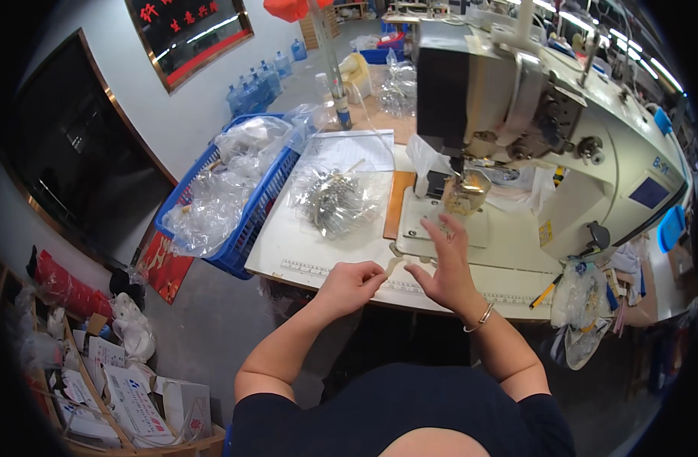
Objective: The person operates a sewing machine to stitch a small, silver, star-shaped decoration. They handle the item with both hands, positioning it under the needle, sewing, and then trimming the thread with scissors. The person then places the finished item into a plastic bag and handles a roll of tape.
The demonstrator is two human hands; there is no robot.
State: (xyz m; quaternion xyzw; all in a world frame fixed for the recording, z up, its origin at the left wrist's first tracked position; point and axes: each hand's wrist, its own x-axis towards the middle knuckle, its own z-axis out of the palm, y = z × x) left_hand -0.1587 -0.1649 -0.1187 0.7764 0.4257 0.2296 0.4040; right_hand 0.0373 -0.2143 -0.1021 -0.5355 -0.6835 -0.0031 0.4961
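At the front edge of the sewing table, my left hand is closed in a pinch. A small beige strip shows at its fingertips; its far end lies near the machine's bed plate. My right hand is raised just right of the strip, thumb and fingers spread, holding nothing visible. Beyond it stands a large white sewing machine, its needle area over the metal bed plate. An orange-brown block sits along the plate's left side.
Left of the machine, a clear plastic bag of small metallic-looking pieces rests beside papers. A blue basket of plastic bags adjoins the table. A printed ruler strip runs along the front edge. A yellow pen-like tool lies right.
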